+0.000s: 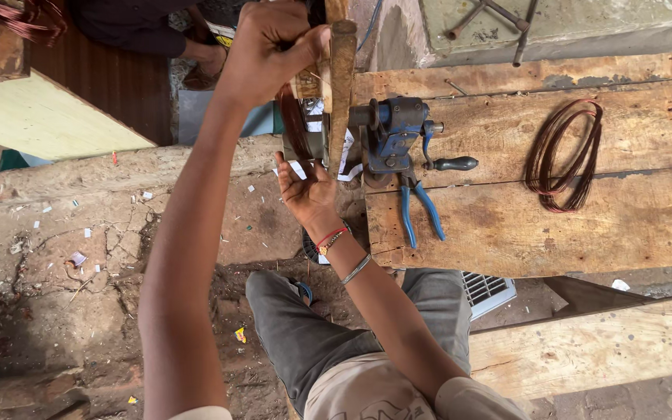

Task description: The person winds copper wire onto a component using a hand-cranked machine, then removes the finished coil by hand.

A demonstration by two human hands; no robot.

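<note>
My left hand [270,43] is raised at the top of the view, fingers closed around a long wooden stick [341,93] that stands upright beside a coil-winding former with copper wire [293,124]. My right hand [306,190] sits lower, palm up and fingers spread, touching the base of that former at the edge of the wooden bench [507,225]. A red thread and metal bangles circle the right wrist. A blue hand-crank winder [398,132] is fixed to the bench just right of the stick.
Blue-handled pliers [418,210] lie below the winder. A loop of copper wire [565,155] rests on the bench at the right. Another person's arm [196,50] shows at top left. Dirt ground with paper scraps lies at left; a white vented box [488,289] sits under the bench.
</note>
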